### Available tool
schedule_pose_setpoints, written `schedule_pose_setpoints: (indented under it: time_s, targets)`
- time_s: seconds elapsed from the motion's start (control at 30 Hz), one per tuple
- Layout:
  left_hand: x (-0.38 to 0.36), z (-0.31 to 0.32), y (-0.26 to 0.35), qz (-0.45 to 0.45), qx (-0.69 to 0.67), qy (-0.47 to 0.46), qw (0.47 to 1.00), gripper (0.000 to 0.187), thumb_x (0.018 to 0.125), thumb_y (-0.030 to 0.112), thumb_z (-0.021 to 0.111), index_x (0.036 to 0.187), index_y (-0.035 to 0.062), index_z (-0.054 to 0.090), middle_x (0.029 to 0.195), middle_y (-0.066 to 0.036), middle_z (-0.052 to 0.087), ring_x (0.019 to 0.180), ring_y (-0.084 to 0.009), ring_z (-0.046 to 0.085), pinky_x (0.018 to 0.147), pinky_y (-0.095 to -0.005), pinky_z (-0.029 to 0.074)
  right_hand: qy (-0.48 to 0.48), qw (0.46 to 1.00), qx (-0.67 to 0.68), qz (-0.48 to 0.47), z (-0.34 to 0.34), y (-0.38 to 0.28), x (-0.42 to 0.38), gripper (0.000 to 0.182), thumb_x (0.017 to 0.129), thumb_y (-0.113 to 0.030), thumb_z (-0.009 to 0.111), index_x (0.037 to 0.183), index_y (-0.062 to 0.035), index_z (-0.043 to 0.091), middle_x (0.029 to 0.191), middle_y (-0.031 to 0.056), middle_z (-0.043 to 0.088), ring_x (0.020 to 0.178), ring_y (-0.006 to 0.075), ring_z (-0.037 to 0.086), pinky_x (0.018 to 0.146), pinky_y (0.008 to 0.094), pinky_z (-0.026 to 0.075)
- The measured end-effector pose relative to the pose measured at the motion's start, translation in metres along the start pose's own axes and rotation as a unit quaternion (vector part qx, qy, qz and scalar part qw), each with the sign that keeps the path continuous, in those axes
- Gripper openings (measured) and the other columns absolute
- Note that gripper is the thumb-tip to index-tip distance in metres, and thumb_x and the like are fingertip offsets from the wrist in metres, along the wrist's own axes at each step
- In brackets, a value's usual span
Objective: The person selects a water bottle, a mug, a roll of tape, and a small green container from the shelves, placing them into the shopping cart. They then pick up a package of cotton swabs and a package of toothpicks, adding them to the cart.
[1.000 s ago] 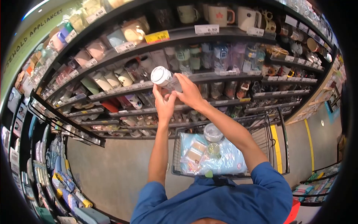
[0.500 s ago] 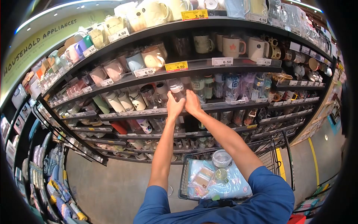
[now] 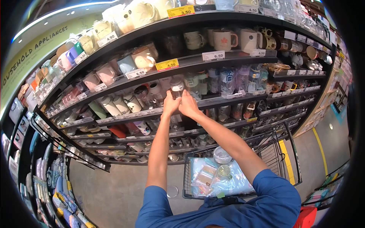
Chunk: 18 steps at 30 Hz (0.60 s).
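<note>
Both arms reach forward to the drinkware shelf. A clear bottle with a pale, see-through top stands upright between my hands at the shelf's front. My left hand is closed around its lower left side. My right hand closes on the lower right side, its thumb close to the left thumb. The fingers behind the bottle are partly hidden. Dark-lidded tumblers stand just left of it, and wrapped bottles to the right.
Mugs fill the shelf above, behind price tags. A wire shopping cart stands before me, holding a blue plastic-wrapped package, a clear round container and a green-tinted cup. Folded textiles hang at left.
My right hand has moved in against the bottle, closer to my left hand. The view has shifted slightly, so the shelves sit further left and a little higher.
</note>
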<state>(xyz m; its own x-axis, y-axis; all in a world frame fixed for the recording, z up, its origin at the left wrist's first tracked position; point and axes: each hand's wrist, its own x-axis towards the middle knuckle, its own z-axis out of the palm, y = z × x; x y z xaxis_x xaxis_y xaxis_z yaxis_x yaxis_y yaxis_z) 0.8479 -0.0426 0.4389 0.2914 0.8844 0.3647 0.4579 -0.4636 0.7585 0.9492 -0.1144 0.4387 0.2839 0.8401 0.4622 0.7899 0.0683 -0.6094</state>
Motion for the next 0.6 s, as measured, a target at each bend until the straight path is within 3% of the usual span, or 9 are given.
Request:
schedule_pose_setpoints:
  time_s: [0.07,0.13,0.2,0.27,0.3,0.33,0.4,0.5,0.6]
  targets:
    - [0.002,0.007,0.000,-0.031,0.033,0.000,0.999,0.058,0.074,0.026,0.069,0.114,-0.0058,0.041,0.100,-0.030,0.064,0.098,-0.0428,0.062,0.085,-0.0452,0.048,-0.046,0.999,0.004,-0.010,-0.007,0.005,-0.007,0.063,0.077,-0.005,0.057,0.131,0.0165,0.034,0.126,0.0337,0.048,0.110,0.0418,0.056,0.092,0.0437,0.048]
    - [0.003,0.014,-0.006,-0.028,0.061,0.001,0.998,0.059,0.074,0.027,0.070,0.114,-0.0060,0.041,0.100,-0.030,0.064,0.098,-0.0434,0.062,0.085,-0.0460,0.048,-0.030,0.999,0.003,-0.014,-0.012,0.013,-0.010,0.061,0.077,-0.008,0.060,0.129,0.0159,0.038,0.124,0.0320,0.051,0.109,0.0412,0.057,0.092,0.0433,0.048]
    - [0.004,0.017,-0.008,-0.025,0.087,-0.008,0.996,0.057,0.076,0.026,0.072,0.113,-0.0062,0.043,0.103,-0.031,0.062,0.101,-0.0441,0.060,0.087,-0.0464,0.047,-0.086,0.996,0.020,-0.034,-0.023,0.022,-0.012,0.067,0.077,-0.016,0.065,0.130,0.0154,0.038,0.127,0.0316,0.050,0.118,0.0393,0.051,0.099,0.0421,0.043]
    - [-0.001,0.018,-0.010,-0.002,0.110,-0.006,0.994,0.053,0.078,0.023,0.072,0.113,-0.0060,0.045,0.108,-0.030,0.061,0.106,-0.0434,0.058,0.090,-0.0459,0.046,-0.073,0.997,0.024,-0.031,-0.034,0.031,-0.020,0.064,0.077,-0.019,0.067,0.128,0.0130,0.044,0.123,0.0296,0.055,0.115,0.0405,0.053,0.099,0.0414,0.043]
    - [-0.006,0.017,-0.010,0.007,0.116,0.005,0.993,0.058,0.079,0.021,0.070,0.121,-0.0076,0.044,0.115,-0.030,0.058,0.111,-0.0423,0.055,0.094,-0.0448,0.044,-0.058,0.995,0.053,-0.055,-0.041,0.038,-0.028,0.060,0.077,-0.018,0.067,0.125,0.0116,0.047,0.120,0.0280,0.057,0.113,0.0396,0.056,0.097,0.0402,0.045]
    - [-0.017,0.020,-0.013,0.031,0.110,0.055,0.992,0.064,0.080,0.018,0.069,0.130,-0.0091,0.040,0.121,-0.030,0.054,0.115,-0.0414,0.053,0.098,-0.0432,0.042,-0.044,0.992,0.084,-0.077,-0.047,0.046,-0.039,0.056,0.078,-0.017,0.067,0.123,0.0102,0.050,0.117,0.0265,0.060,0.110,0.0387,0.058,0.095,0.0391,0.047]
    - [-0.053,0.020,-0.020,0.143,0.107,0.166,0.970,0.062,0.081,0.014,0.066,0.132,-0.0100,0.039,0.124,-0.028,0.053,0.116,-0.0402,0.053,0.099,-0.0416,0.041,-0.028,0.970,0.225,-0.091,-0.062,0.070,-0.075,0.039,0.079,-0.014,0.066,0.112,0.0061,0.059,0.107,0.0228,0.065,0.099,0.0329,0.065,0.086,0.0369,0.051]
    - [-0.141,0.025,-0.039,0.101,0.036,0.174,0.979,0.047,0.083,0.010,0.063,0.126,-0.0054,0.049,0.121,-0.023,0.057,0.111,-0.0351,0.057,0.095,-0.0390,0.044,-0.115,0.961,0.251,-0.016,-0.101,0.125,-0.148,0.033,0.081,-0.015,0.067,0.107,0.0045,0.062,0.099,0.0183,0.069,0.091,0.0234,0.069,0.079,0.0317,0.054]
    - [-0.252,0.045,-0.087,0.015,0.015,0.088,0.996,0.041,0.082,0.010,0.063,0.120,-0.0024,0.054,0.115,-0.021,0.060,0.106,-0.0337,0.059,0.092,-0.0393,0.045,-0.134,0.954,0.244,0.115,-0.112,0.219,-0.236,0.029,0.081,-0.013,0.067,0.104,0.0031,0.064,0.094,0.0161,0.070,0.087,0.0189,0.069,0.076,0.0296,0.055]
